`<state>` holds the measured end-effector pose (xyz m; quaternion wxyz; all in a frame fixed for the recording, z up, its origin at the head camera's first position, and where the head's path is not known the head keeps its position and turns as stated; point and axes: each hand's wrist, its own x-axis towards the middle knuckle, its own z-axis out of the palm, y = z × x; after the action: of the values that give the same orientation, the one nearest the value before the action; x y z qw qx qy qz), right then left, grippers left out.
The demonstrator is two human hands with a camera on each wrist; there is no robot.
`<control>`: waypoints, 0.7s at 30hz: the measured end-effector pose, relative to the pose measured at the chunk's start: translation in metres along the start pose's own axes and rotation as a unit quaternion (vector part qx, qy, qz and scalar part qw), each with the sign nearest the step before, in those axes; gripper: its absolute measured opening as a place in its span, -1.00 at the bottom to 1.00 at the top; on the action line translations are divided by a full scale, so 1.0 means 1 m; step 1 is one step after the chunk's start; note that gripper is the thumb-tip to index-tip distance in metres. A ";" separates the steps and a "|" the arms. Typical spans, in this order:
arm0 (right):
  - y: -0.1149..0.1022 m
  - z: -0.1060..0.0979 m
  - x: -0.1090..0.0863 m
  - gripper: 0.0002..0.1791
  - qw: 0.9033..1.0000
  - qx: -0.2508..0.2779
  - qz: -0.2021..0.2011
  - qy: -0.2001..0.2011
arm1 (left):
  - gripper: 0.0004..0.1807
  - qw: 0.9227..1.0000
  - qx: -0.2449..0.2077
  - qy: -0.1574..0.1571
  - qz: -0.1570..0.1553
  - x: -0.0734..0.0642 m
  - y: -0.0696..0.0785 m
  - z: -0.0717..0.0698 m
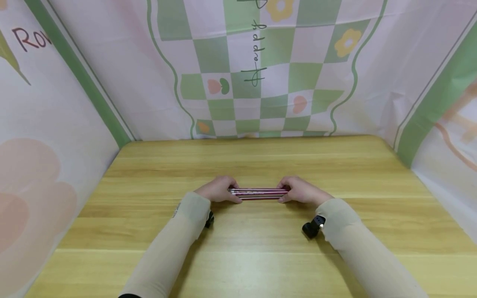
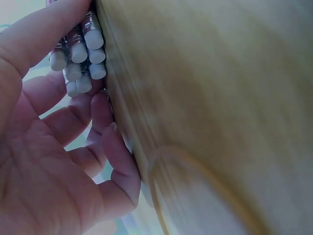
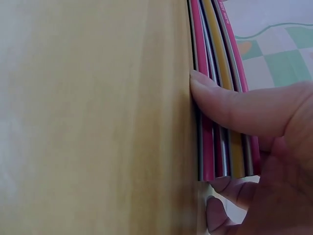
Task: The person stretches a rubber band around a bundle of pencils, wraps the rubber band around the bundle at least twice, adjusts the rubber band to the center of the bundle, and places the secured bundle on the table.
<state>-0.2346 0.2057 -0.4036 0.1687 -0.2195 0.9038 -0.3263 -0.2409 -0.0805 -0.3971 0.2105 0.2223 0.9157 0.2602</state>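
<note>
Checkered fabric (image 1: pixel 246 82) hangs behind a wooden tabletop (image 1: pixel 253 256). On or just above it, a pencil bundle (image 1: pixel 258 193) spans between the left hand (image 1: pixel 219 190), gripping its eraser end (image 2: pixel 80 51), and the right hand (image 1: pixel 302 191), gripping the other.

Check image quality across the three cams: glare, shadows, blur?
Head: pale glare on the tabletop, soft shadows beside the left sleeve and right sleeve; left wrist: tabletop blurred, white-ended pencils sharper, upper-left corner washed out; right wrist: tabletop soft with a pale sheen toward the left edge, pencils clearer.
</note>
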 end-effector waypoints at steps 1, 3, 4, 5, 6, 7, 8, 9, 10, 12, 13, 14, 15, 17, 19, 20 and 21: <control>0.000 0.000 0.000 -0.69 1.000 -0.003 0.001 -0.001 | -0.62 1.000 0.000 -0.001 -0.001 0.000 0.000 0.000; -0.001 0.000 0.000 -0.69 1.000 -0.010 0.002 -0.003 | -0.63 1.000 0.001 -0.004 -0.001 0.001 -0.001 0.000; -0.001 0.000 0.000 -0.69 1.000 -0.014 0.001 -0.005 | -0.64 1.000 0.002 -0.006 0.000 0.001 -0.001 0.000; -0.002 0.000 0.000 -0.69 1.000 -0.018 0.001 -0.006 | -0.66 1.000 0.003 -0.006 0.002 0.001 -0.001 0.000; -0.002 0.000 0.000 -0.70 1.000 -0.023 0.003 -0.007 | -0.69 1.000 0.006 -0.007 0.004 0.002 -0.002 0.000; -0.002 0.000 0.000 -0.71 1.000 -0.027 0.003 -0.007 | -0.71 1.000 0.008 -0.007 0.007 0.002 -0.002 0.001; -0.003 0.000 0.000 -0.72 0.999 -0.032 0.000 -0.007 | -0.73 1.000 0.014 -0.008 0.010 0.003 -0.003 0.001; -0.003 0.000 0.000 -0.73 0.999 -0.036 -0.005 -0.006 | -0.74 1.000 0.020 -0.008 0.011 0.003 -0.003 0.001; -0.003 0.000 0.000 -0.74 0.999 -0.040 -0.010 -0.006 | -0.75 1.000 0.026 -0.009 0.013 0.003 -0.002 0.001; -0.003 0.000 -0.001 -0.77 0.999 -0.047 -0.013 -0.005 | -0.75 0.999 0.040 -0.011 0.015 0.004 -0.002 0.002; -0.003 0.001 0.000 -0.77 0.999 -0.049 -0.014 -0.005 | -0.74 0.999 0.050 -0.012 0.014 0.004 -0.001 0.002; -0.004 0.001 0.000 -0.76 0.999 -0.052 -0.014 -0.006 | -0.73 0.998 0.059 -0.014 0.013 0.004 0.000 0.002; -0.004 0.001 0.000 -0.76 0.998 -0.054 -0.013 -0.007 | -0.71 0.998 0.066 -0.016 0.012 0.004 0.001 0.002; -0.005 0.001 -0.001 -0.75 0.998 -0.061 -0.010 -0.009 | -0.69 0.997 0.075 -0.019 0.009 0.003 0.002 0.002; -0.006 0.001 -0.001 -0.76 0.998 -0.067 -0.015 -0.011 | -0.71 0.997 0.071 -0.022 0.006 0.002 0.003 0.002; -0.007 0.000 -0.002 -0.76 0.997 -0.070 -0.019 -0.011 | -0.72 0.997 0.067 -0.024 0.004 0.002 0.003 0.001; -0.007 0.000 -0.002 -0.77 0.997 -0.072 -0.022 -0.012 | -0.73 0.998 0.062 -0.024 0.003 0.001 0.003 0.001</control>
<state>-0.2305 0.2020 -0.3985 0.1555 -0.2550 0.9178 -0.2616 -0.2409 -0.0774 -0.3966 0.2174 0.2443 0.9240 0.1981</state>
